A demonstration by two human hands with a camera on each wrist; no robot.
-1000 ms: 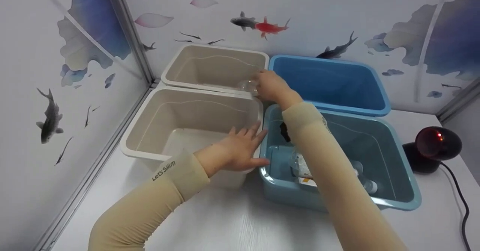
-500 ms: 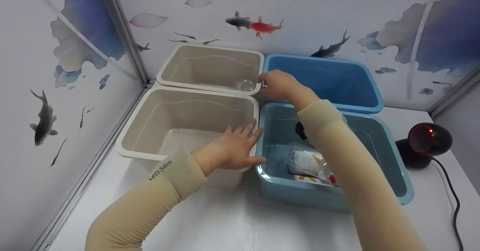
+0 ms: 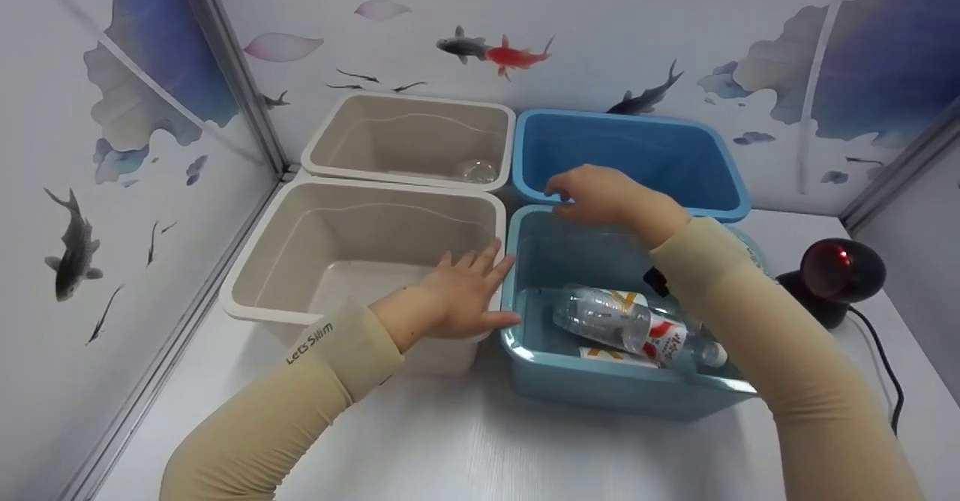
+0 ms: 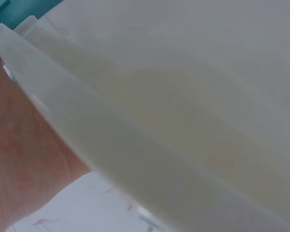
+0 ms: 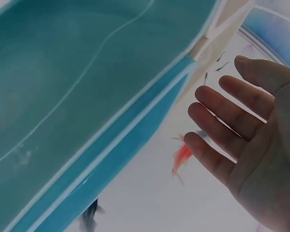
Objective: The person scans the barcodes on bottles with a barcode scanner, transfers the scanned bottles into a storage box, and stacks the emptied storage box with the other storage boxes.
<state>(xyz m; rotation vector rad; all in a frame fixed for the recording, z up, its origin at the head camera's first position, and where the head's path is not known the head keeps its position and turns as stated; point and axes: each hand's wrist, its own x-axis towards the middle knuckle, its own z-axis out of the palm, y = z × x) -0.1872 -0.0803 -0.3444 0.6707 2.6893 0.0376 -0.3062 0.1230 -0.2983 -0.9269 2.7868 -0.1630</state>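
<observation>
Stretching longest sideways, the teal bin [image 3: 592, 388] lies near left hand [image 3: 465, 298] and right hand [image 3: 606, 196], fingers parted and empty.

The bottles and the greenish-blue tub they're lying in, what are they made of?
The bottles look like thin, shiny plastic: their clear sides are see-through and catch the light. The greenish-blue tub seems to be stiff, glossy plastic, because its smooth rim has bright highlights, though a picture can't prove it.

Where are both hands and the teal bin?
Left hand [image 3: 466, 300]: head view, back of hand.
Right hand [image 3: 606, 196]: head view, back of hand.
Teal bin [image 3: 592, 387]: head view, outer front wall.
</observation>
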